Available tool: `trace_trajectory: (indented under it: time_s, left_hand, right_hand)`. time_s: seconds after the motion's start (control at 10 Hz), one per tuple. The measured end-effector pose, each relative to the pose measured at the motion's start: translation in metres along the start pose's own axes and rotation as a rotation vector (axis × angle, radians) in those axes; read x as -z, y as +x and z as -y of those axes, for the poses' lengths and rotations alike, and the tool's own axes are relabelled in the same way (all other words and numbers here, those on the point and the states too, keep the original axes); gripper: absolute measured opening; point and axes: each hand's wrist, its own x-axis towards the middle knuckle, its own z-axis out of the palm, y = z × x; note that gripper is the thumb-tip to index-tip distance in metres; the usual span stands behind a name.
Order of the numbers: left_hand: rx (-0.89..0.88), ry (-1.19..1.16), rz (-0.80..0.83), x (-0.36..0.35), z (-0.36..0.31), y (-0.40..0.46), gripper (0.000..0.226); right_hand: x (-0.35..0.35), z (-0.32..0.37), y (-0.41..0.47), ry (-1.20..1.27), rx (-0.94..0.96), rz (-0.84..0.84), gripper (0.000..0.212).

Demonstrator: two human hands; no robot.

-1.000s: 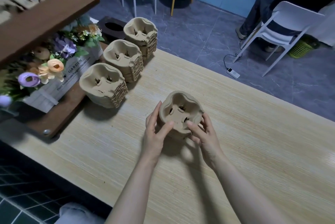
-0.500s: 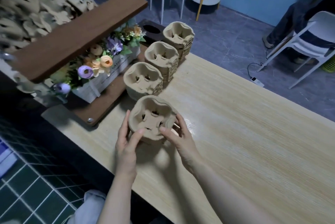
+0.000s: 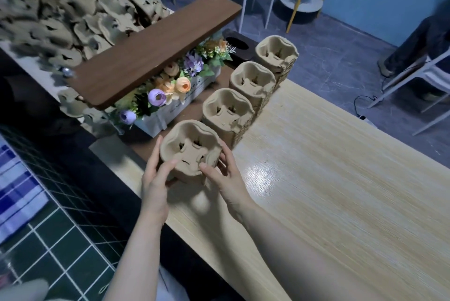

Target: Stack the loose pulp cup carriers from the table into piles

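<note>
Both grips curled round a stack of pulp cup carriers [image 3: 191, 153] at the bench's [image 3: 341, 191] nine-o'clock edge: left hand [image 3: 155, 174] on its seven-o'clock side, right hand [image 3: 225, 174] at four. Just beyond, at one o'clock, three finished piles [image 3: 229, 112] in a row. Heaped high at eleven o'clock, loose carriers [image 3: 60, 8] behind a brown shelf board [image 3: 155, 50].

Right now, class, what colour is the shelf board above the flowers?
Dark brown wood grain on the shelf board, clearest in the head view.
</note>
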Motion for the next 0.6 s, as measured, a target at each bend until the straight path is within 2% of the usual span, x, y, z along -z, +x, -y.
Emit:
trace_trajectory:
  time_s: [0.4,0.5,0.6]
  left_hand:
    - [-0.005,-0.023,-0.056,-0.006,0.008,0.000,0.052]
    - [-0.008,-0.042,-0.085,-0.013,0.009,-0.007,0.049]
    - [-0.023,-0.044,-0.297,-0.009,0.021,-0.030,0.042]
  right_hand:
    - [0.005,0.008,-0.005,-0.010,-0.101,0.040,0.082]
    - [0.018,0.014,-0.013,-0.069,-0.136,0.006,0.076]
    - [0.042,0.008,-0.035,-0.106,-0.185,-0.095,0.055]
